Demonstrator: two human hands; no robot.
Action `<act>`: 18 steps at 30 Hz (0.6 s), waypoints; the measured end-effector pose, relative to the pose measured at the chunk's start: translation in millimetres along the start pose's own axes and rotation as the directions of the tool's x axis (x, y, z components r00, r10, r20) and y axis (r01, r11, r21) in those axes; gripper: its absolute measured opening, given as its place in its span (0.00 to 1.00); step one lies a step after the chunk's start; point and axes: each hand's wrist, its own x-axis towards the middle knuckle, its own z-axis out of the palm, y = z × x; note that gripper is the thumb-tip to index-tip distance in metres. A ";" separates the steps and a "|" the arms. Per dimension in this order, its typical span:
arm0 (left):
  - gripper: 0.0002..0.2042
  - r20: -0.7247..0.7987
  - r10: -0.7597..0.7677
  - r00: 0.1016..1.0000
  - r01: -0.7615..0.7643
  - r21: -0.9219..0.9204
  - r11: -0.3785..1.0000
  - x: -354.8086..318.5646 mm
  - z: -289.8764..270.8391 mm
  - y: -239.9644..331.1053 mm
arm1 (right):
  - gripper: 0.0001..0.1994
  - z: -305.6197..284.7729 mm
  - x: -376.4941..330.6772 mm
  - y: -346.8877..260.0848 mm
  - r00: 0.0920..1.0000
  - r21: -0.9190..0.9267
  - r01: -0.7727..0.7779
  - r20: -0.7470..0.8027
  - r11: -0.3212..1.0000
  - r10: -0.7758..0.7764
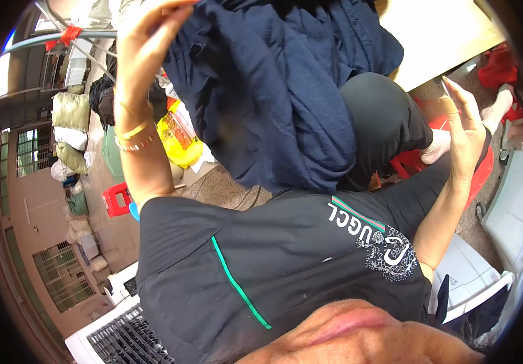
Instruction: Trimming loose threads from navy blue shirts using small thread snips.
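Navy blue cloth (279, 103), bunched and creased, hangs over my lap and reaches past the top edge of the view. At its upper left corner my left hand (152, 33) is raised, its fingers closed on the cloth's edge; the fingertips are partly cut off by the frame. Away from the cloth, on the right side, my right hand (466, 124) is held up with finger and thumb pinched together. A small, thin, pointed sliver (445, 88) shows at those fingertips, too small for me to tell its kind.
A pale wooden tabletop (443, 36) lies at the upper right. Beside the cloth is a yellow bag (179, 142). A red stool (117, 200) stands at left, with stuffed sacks (70, 112) farther off. Pale grey bins (510, 200) stand at right. A metal bar (91, 34) crosses the upper left.
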 end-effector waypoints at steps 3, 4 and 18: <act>0.20 -0.029 -0.036 0.999 0.042 0.244 0.969 -49.6 28.9 -22.2 | 0.16 23.5 -4.8 -35.0 0.989 0.042 -0.006 0.145 0.999 0.000; 0.24 -0.053 -0.073 0.996 0.083 0.239 0.968 -60.2 37.7 -26.2 | 0.17 35.6 -3.0 -47.3 0.980 0.057 0.004 0.196 0.998 -0.015; 0.16 -0.204 0.637 0.744 -0.635 0.081 0.768 -54.5 115.5 94.4 | 0.46 65.5 -24.9 -108.9 0.945 0.286 0.073 0.285 0.955 -0.158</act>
